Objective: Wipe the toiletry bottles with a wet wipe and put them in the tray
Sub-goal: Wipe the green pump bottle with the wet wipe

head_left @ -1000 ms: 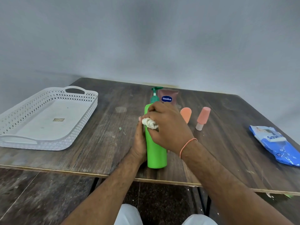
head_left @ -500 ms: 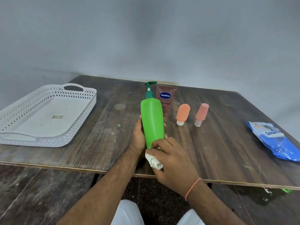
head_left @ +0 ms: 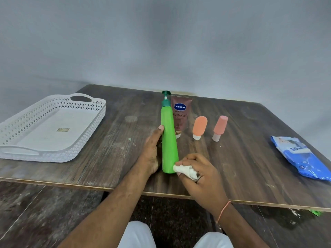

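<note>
Dark scuffed wooden table [head_left: 241,158] against a grey wall [head_left: 179,42]; left hand [head_left: 152,154] steadies green bottle [head_left: 168,140], right hand [head_left: 202,178] clutches wipe [head_left: 184,170].

You have a worn, scuffed wood-grain worktop [head_left: 232,149] with a matt finish. The green pump bottle [head_left: 168,140] looks like smooth plastic, the white tray [head_left: 86,140] perforated plastic. The wet wipe [head_left: 186,171] is crumpled cloth-like; the blue wipes pack [head_left: 302,158] is glossy film.

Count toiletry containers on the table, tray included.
4, all on the table, none in the white tray: green pump bottle in the left hand, Vaseline tube behind it, orange bottle and pink bottle to their right. None looks hidden.
</note>
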